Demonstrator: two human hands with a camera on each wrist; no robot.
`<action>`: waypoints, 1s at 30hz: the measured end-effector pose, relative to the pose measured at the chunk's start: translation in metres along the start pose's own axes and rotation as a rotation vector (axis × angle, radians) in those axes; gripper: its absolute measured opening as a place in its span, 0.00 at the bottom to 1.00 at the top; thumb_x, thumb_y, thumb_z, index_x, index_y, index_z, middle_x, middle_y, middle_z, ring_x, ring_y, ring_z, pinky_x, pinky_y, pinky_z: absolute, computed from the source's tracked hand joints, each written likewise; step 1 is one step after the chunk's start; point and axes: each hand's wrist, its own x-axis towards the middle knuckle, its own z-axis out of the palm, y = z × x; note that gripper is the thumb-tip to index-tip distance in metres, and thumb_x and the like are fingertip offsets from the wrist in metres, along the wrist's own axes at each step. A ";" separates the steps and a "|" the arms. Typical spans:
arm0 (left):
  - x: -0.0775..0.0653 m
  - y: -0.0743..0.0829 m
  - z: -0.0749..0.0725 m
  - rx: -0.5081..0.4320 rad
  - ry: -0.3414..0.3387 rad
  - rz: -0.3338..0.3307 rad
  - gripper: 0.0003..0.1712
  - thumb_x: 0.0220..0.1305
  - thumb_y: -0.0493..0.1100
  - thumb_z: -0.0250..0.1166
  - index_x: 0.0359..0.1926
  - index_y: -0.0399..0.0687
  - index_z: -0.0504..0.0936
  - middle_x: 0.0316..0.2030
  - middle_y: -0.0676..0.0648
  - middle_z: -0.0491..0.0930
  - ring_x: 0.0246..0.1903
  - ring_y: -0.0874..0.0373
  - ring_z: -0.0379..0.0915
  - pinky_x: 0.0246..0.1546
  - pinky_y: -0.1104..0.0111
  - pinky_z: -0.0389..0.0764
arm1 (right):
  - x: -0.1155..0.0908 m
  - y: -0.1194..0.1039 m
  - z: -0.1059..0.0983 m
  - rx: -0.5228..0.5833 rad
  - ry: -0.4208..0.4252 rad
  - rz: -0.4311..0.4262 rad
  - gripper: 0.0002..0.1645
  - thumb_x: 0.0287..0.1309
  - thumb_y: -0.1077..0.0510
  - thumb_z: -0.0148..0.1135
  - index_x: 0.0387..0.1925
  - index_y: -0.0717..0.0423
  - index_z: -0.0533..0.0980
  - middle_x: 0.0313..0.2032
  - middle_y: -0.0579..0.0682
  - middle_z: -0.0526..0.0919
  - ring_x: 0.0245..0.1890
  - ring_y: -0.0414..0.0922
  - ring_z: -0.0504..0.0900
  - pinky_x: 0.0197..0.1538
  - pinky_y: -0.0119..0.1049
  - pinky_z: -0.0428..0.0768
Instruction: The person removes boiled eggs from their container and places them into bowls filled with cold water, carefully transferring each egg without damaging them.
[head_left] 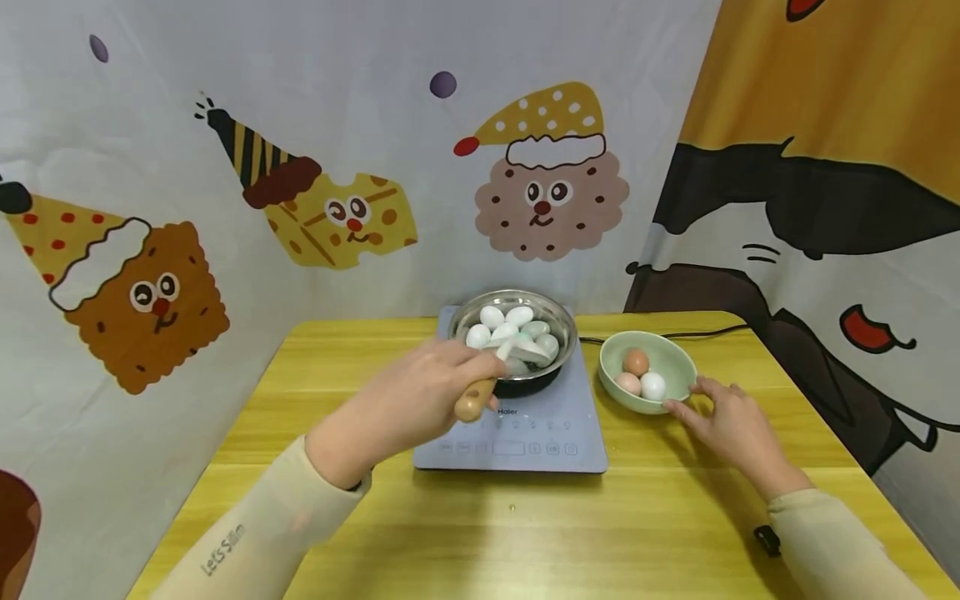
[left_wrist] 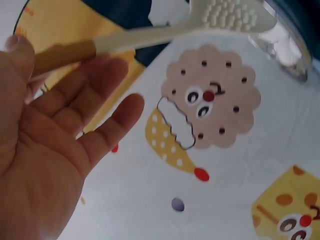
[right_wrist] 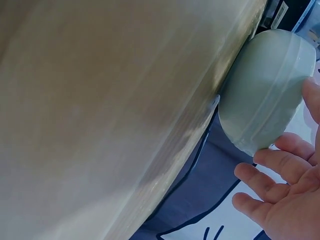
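My left hand (head_left: 431,387) grips the wooden handle (head_left: 474,400) of a white slotted spoon (left_wrist: 225,17). In the head view its head dips among several white and pale greenish eggs (head_left: 519,316) in a round steel pan (head_left: 562,321). The left wrist view shows thumb and forefinger at the handle and other fingers loosely extended. At the right, my right hand (head_left: 738,429) holds the side of a pale green bowl (head_left: 678,362), thumb and fingertips against its outer wall near the rim. Inside the bowl lie a brown egg (head_left: 636,361), a pinkish egg (head_left: 627,383) and a white egg (head_left: 653,386).
The pan stands on a grey induction cooker (head_left: 510,454) with a touch panel along its front. A black cord (head_left: 708,335) runs behind the bowl across the yellow wood-grain table (head_left: 480,542). A cartoon-printed curtain (head_left: 360,100) hangs directly behind the table.
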 end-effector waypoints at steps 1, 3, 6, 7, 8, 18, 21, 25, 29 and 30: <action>0.000 0.003 0.002 0.026 0.016 0.000 0.15 0.64 0.50 0.69 0.49 0.54 0.79 0.41 0.56 0.85 0.39 0.59 0.80 0.45 0.65 0.82 | 0.001 0.000 -0.001 0.001 0.002 -0.001 0.35 0.57 0.36 0.68 0.47 0.65 0.78 0.46 0.74 0.82 0.49 0.80 0.73 0.50 0.75 0.71; 0.001 0.005 0.006 0.050 0.055 -0.018 0.16 0.64 0.50 0.69 0.49 0.51 0.79 0.39 0.53 0.83 0.38 0.57 0.79 0.44 0.65 0.82 | 0.002 -0.001 -0.002 -0.002 -0.002 0.007 0.36 0.57 0.36 0.67 0.47 0.65 0.78 0.48 0.74 0.81 0.48 0.78 0.74 0.48 0.74 0.72; 0.004 0.004 0.008 0.057 0.093 -0.071 0.17 0.65 0.50 0.67 0.49 0.46 0.77 0.35 0.50 0.81 0.36 0.55 0.78 0.42 0.64 0.81 | 0.002 -0.001 -0.004 -0.009 -0.012 0.014 0.38 0.57 0.35 0.67 0.48 0.66 0.78 0.50 0.75 0.80 0.46 0.76 0.77 0.44 0.71 0.75; 0.005 0.004 0.009 0.060 0.098 -0.088 0.17 0.65 0.49 0.66 0.49 0.46 0.77 0.34 0.50 0.81 0.35 0.55 0.78 0.41 0.64 0.81 | 0.002 -0.001 -0.004 -0.011 -0.011 0.015 0.38 0.57 0.35 0.67 0.48 0.66 0.78 0.49 0.75 0.80 0.45 0.75 0.77 0.43 0.71 0.75; 0.006 0.004 0.009 0.063 0.100 -0.101 0.16 0.66 0.49 0.65 0.48 0.45 0.77 0.34 0.50 0.80 0.34 0.55 0.77 0.40 0.64 0.80 | 0.002 -0.001 -0.004 -0.010 -0.011 0.015 0.38 0.57 0.35 0.67 0.49 0.66 0.78 0.49 0.75 0.80 0.45 0.75 0.78 0.43 0.70 0.76; 0.013 0.002 0.014 -0.044 0.070 -0.101 0.12 0.66 0.43 0.66 0.49 0.51 0.79 0.35 0.55 0.84 0.39 0.57 0.81 0.46 0.63 0.83 | 0.003 -0.001 -0.004 -0.006 -0.017 0.007 0.38 0.58 0.35 0.67 0.50 0.67 0.78 0.46 0.75 0.81 0.29 0.57 0.80 0.36 0.62 0.79; 0.013 -0.002 0.015 -0.095 0.029 -0.132 0.11 0.67 0.43 0.64 0.49 0.51 0.79 0.36 0.56 0.84 0.39 0.60 0.80 0.45 0.64 0.83 | 0.003 -0.001 -0.005 -0.003 -0.017 0.007 0.38 0.58 0.35 0.67 0.50 0.67 0.78 0.45 0.74 0.82 0.25 0.52 0.77 0.33 0.59 0.78; 0.014 -0.006 0.018 -0.134 0.033 -0.209 0.10 0.69 0.46 0.62 0.48 0.48 0.77 0.36 0.53 0.81 0.36 0.60 0.77 0.40 0.66 0.82 | 0.004 -0.001 -0.004 0.003 -0.012 -0.004 0.38 0.57 0.35 0.67 0.49 0.66 0.78 0.43 0.72 0.83 0.22 0.49 0.74 0.32 0.57 0.78; 0.018 -0.017 0.021 -0.226 0.129 -0.328 0.10 0.71 0.44 0.60 0.46 0.43 0.78 0.41 0.48 0.84 0.35 0.59 0.79 0.40 0.68 0.84 | 0.002 -0.001 -0.003 0.010 -0.024 0.005 0.39 0.57 0.34 0.67 0.50 0.66 0.78 0.43 0.72 0.84 0.21 0.47 0.73 0.32 0.58 0.79; 0.019 -0.021 0.021 -0.241 0.161 -0.362 0.10 0.72 0.45 0.60 0.45 0.42 0.79 0.41 0.48 0.84 0.35 0.59 0.80 0.39 0.68 0.84 | 0.002 -0.001 -0.002 0.011 -0.026 0.006 0.39 0.57 0.34 0.67 0.50 0.66 0.78 0.43 0.72 0.84 0.22 0.47 0.73 0.33 0.58 0.79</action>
